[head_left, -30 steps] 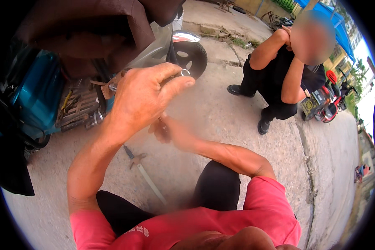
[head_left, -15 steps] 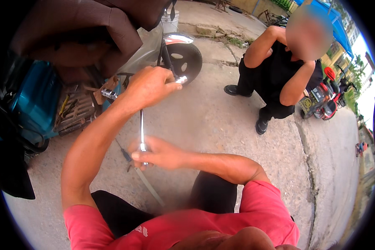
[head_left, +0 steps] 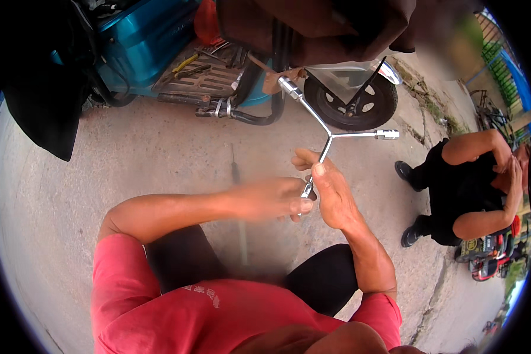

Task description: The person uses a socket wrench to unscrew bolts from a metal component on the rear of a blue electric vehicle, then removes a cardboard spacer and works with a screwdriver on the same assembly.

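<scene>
Pavement [head_left: 177, 159]: extending below the Y-wrench [head_left: 328, 136].
Teal vehicle [head_left: 150, 44]: standing beyond the Y-wrench.
Left hand [head_left: 277, 196]: holding the Y-wrench's lower socket.
Right hand [head_left: 333, 193]: gripping its lower shaft.

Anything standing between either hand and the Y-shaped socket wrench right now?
Nothing visible does: the left hand is around the lower end of the Y-shaped socket wrench, and the right hand touches that same arm slightly higher.
</scene>
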The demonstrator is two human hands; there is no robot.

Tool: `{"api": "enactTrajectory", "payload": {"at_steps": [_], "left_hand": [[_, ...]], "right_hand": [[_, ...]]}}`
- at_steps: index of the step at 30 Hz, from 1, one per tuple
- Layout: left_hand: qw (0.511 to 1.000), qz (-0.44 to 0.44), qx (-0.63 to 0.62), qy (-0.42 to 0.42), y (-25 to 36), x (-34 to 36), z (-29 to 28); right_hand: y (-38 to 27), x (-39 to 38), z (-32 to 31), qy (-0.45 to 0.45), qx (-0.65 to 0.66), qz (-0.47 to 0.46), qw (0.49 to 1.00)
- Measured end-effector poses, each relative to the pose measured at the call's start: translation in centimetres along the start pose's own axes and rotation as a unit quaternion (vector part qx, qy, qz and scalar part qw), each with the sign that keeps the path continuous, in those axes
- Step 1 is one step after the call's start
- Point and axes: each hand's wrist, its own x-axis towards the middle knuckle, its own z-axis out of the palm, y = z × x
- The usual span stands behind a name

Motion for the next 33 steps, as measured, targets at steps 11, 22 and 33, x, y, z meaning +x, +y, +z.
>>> {"api": "enactTrajectory", "payload": {"at_steps": [11,22,33], "left_hand": [[0.985,0.006,-0.156,-0.07,0.2,-0.5,0.0],[0.968,0.163,-0.184,0.056,4.4,-3.1,1.1],[0.86,0.292,0.36,0.212,13.8,9.1,-2.3]], "right_hand": [[-4.5,2.9,-7.4,0.206,-0.504,-0.298,0.784],[2.7,5.3,-6.1,0.244,-0.371,-0.217,0.869],[4.3,0.0,-0.9,0.0,0.096,0.138,0.986]]}}
